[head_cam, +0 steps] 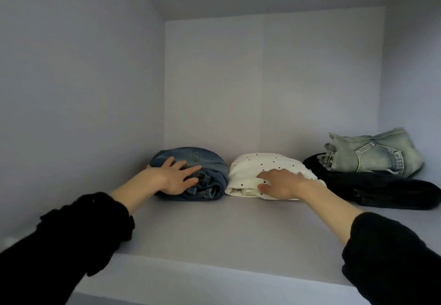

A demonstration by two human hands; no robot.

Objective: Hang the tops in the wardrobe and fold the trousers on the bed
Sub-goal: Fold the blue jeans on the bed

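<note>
I look into a wardrobe compartment with a pale shelf. Folded dark blue jeans lie at the back left, and my left hand rests on their front with spread fingers. Beside them sits a folded white garment with black dots; my right hand lies flat on its front edge, fingers extended. Further right, folded light washed jeans sit on top of a folded black garment.
The compartment's left wall, back panel and right wall close in the space. The shelf's front edge runs across the lower view. My black sleeves fill the lower corners.
</note>
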